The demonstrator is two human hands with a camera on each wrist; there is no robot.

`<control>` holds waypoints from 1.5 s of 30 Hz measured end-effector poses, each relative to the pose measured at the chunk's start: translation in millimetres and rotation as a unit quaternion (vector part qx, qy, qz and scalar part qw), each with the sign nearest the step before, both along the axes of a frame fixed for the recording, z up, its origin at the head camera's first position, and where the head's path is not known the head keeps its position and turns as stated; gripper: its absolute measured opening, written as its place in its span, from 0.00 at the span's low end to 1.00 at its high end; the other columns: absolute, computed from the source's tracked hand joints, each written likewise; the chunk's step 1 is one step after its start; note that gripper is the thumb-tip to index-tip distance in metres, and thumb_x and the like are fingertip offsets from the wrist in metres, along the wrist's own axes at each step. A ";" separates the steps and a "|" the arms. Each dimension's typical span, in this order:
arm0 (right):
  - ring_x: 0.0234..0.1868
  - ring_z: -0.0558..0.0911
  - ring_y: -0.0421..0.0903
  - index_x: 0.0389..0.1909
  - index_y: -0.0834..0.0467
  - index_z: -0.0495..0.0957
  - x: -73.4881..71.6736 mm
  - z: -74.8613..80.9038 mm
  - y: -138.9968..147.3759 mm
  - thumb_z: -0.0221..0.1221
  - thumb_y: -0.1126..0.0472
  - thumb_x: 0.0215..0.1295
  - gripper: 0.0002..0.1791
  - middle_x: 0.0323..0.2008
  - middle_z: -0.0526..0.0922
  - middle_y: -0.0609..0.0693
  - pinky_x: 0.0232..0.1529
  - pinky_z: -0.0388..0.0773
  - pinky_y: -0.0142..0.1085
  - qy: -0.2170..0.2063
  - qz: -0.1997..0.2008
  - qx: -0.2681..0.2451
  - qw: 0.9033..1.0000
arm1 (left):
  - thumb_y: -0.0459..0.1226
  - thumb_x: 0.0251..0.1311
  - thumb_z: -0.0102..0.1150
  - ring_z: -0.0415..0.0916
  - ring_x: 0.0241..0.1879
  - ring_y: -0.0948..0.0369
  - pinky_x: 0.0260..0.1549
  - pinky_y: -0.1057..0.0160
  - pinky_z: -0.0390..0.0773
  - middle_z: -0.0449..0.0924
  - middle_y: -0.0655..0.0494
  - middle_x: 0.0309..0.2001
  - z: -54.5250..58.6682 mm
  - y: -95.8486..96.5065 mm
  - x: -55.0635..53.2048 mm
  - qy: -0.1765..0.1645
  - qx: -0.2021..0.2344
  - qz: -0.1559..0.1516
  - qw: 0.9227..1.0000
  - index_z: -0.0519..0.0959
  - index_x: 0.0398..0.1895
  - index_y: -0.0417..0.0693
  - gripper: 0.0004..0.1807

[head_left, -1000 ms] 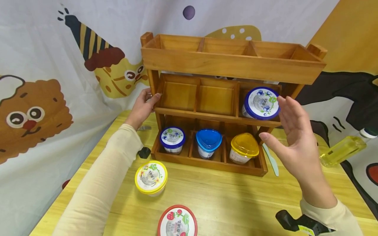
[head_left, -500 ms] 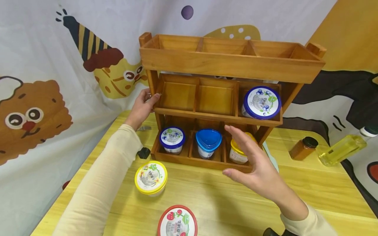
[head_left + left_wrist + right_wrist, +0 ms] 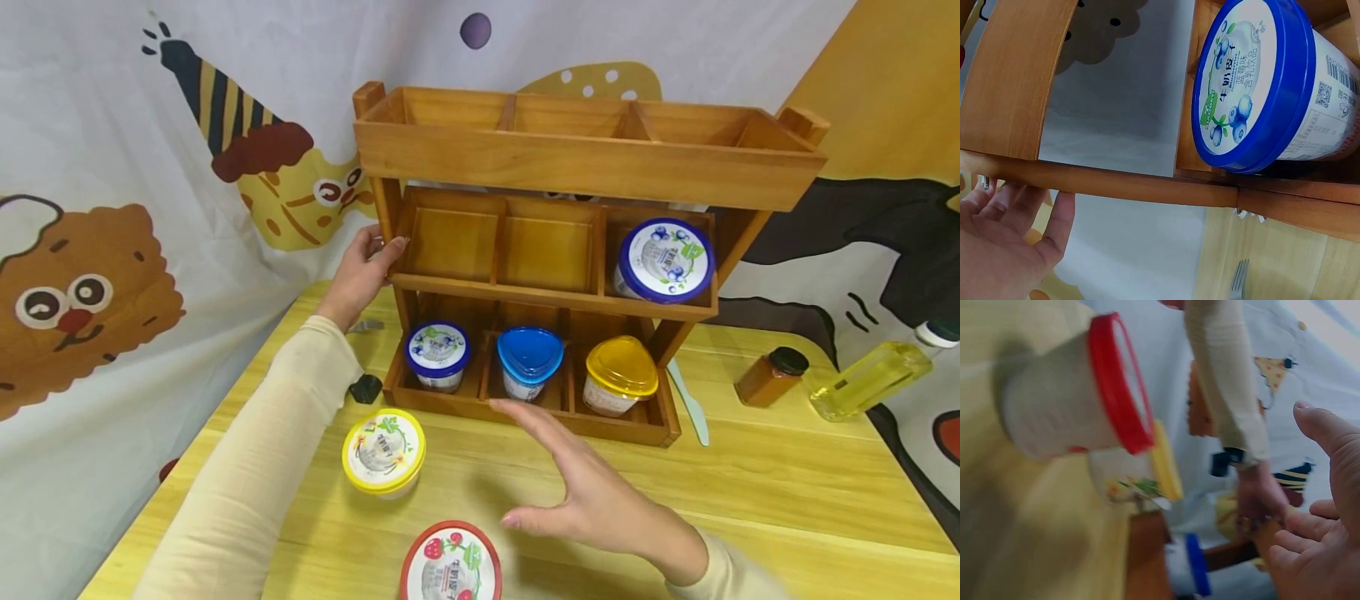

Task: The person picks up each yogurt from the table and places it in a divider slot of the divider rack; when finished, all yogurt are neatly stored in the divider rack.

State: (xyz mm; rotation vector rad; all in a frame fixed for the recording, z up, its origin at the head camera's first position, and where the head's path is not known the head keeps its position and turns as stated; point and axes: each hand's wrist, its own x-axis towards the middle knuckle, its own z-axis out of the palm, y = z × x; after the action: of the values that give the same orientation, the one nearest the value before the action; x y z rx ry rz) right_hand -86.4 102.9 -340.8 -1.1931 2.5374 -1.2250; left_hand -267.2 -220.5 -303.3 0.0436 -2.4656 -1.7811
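My left hand [image 3: 362,271] holds the left side of a three-tier wooden shelf [image 3: 585,167], thumb at the middle tier's edge. In the left wrist view its fingertips [image 3: 1060,206] meet the wooden side piece. Over the table, my right hand [image 3: 600,492] is spread with nothing in it, thumb apart from the fingers. Nearest to it stands a red-lidded strawberry tub [image 3: 450,567], not touched; in the right wrist view this tub [image 3: 1060,394] is blurred. Behind it is a yellow-lidded tub [image 3: 382,450]. One blueberry tub [image 3: 666,260] sits in the middle tier's right compartment.
The bottom tier holds another blueberry tub [image 3: 438,354], a blue-lidded cup [image 3: 528,358] and a yellow-lidded cup [image 3: 621,375]. On the right lie a pale green knife [image 3: 690,404], a dark-capped jar [image 3: 772,377] and a yellow liquid bottle [image 3: 870,379]. A fork [image 3: 1239,279] lies left of the shelf.
My right hand has moved away from the blueberry tub on the middle tier, down and left toward the red-lidded tub. The left hand stays on the shelf.
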 end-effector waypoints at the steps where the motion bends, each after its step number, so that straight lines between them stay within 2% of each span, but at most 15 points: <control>1: 0.73 0.63 0.49 0.77 0.43 0.49 1.5 -3.9 -1.9 0.71 0.42 0.54 0.54 0.76 0.57 0.43 0.64 0.67 0.59 -0.003 0.004 0.006 1.000 | 0.56 0.69 0.50 0.69 0.59 0.53 0.55 0.52 0.73 0.68 0.48 0.66 -0.1 0.0 0.0 0.001 0.001 0.000 1.000 0.58 0.72 0.51 0.34; 7: 0.75 0.61 0.45 0.76 0.35 0.49 11.5 -24.5 -12.1 0.72 0.42 0.52 0.55 0.75 0.56 0.37 0.67 0.65 0.57 -0.072 0.026 0.032 0.997 | 0.55 0.70 0.50 0.69 0.61 0.52 0.57 0.51 0.72 0.67 0.47 0.67 0.7 0.2 0.3 0.002 0.012 -0.007 1.000 0.57 0.72 0.51 0.34; 14: 0.75 0.60 0.45 0.76 0.34 0.46 18.1 -44.3 -20.1 0.70 0.38 0.54 0.54 0.75 0.57 0.40 0.69 0.64 0.53 -0.111 0.063 0.052 0.990 | 0.54 0.70 0.50 0.69 0.60 0.52 0.56 0.51 0.73 0.68 0.46 0.66 0.0 -0.2 0.3 0.004 0.016 -0.007 1.000 0.58 0.72 0.51 0.33; 16: 0.75 0.58 0.44 0.76 0.33 0.46 19.7 -48.2 -20.8 0.69 0.38 0.54 0.54 0.75 0.55 0.39 0.70 0.63 0.53 -0.147 0.071 0.056 0.985 | 0.54 0.70 0.50 0.70 0.59 0.52 0.55 0.52 0.73 0.68 0.46 0.65 -0.3 -0.1 0.3 0.005 0.015 -0.006 1.000 0.58 0.71 0.51 0.33; 23: 0.75 0.58 0.44 0.76 0.33 0.44 24.4 -60.4 -21.2 0.70 0.41 0.55 0.55 0.76 0.55 0.39 0.70 0.63 0.49 -0.225 0.095 0.047 0.969 | 0.55 0.70 0.50 0.70 0.59 0.53 0.55 0.53 0.73 0.68 0.47 0.65 -0.2 -0.2 -0.3 0.005 0.010 -0.005 1.000 0.58 0.71 0.51 0.33; 28: 0.74 0.59 0.45 0.75 0.31 0.45 26.1 -67.8 -22.3 0.71 0.44 0.55 0.53 0.75 0.56 0.41 0.71 0.62 0.44 -0.302 0.104 0.029 0.947 | 0.55 0.70 0.50 0.70 0.59 0.52 0.56 0.51 0.73 0.68 0.47 0.65 0.0 0.1 0.4 0.005 0.014 -0.007 1.000 0.58 0.71 0.51 0.34; 36: 0.69 0.65 0.38 0.75 0.35 0.47 27.9 -78.4 -21.3 0.71 0.47 0.56 0.53 0.73 0.59 0.44 0.67 0.64 0.30 -0.348 0.128 0.002 0.929 | 0.55 0.70 0.50 0.69 0.61 0.52 0.58 0.50 0.72 0.67 0.46 0.67 -1.4 -0.6 -0.5 0.002 0.010 -0.005 1.000 0.57 0.72 0.50 0.34; 41: 0.67 0.67 0.37 0.76 0.38 0.46 29.4 -80.1 -19.9 0.71 0.48 0.57 0.52 0.71 0.61 0.41 0.66 0.64 0.28 -0.378 0.146 -0.011 0.914 | 0.55 0.70 0.50 0.69 0.60 0.52 0.57 0.51 0.72 0.67 0.47 0.66 -1.8 -0.4 -1.3 0.002 0.014 -0.005 1.000 0.58 0.71 0.50 0.34; 43: 0.66 0.68 0.37 0.75 0.37 0.46 30.0 -80.1 -19.8 0.70 0.49 0.58 0.52 0.69 0.63 0.39 0.64 0.65 0.28 -0.397 0.150 -0.015 0.905 | 0.55 0.70 0.50 0.70 0.59 0.52 0.56 0.51 0.73 0.68 0.46 0.65 -1.7 -0.6 -1.3 0.003 0.014 -0.005 1.000 0.58 0.71 0.50 0.34; 45: 0.65 0.69 0.37 0.75 0.36 0.46 30.3 -80.5 -19.9 0.70 0.49 0.58 0.51 0.67 0.65 0.38 0.63 0.66 0.28 -0.402 0.151 -0.013 0.903 | 0.56 0.70 0.50 0.69 0.60 0.52 0.56 0.51 0.72 0.67 0.46 0.66 -1.5 -0.6 -1.0 0.002 0.012 -0.006 1.000 0.57 0.72 0.50 0.34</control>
State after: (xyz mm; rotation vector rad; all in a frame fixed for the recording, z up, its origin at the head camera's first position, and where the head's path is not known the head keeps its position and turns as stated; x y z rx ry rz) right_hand -56.0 83.1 -421.2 -0.7920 1.6702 -1.3051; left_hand -268.1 -221.2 -304.8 0.0271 -2.4466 -1.8128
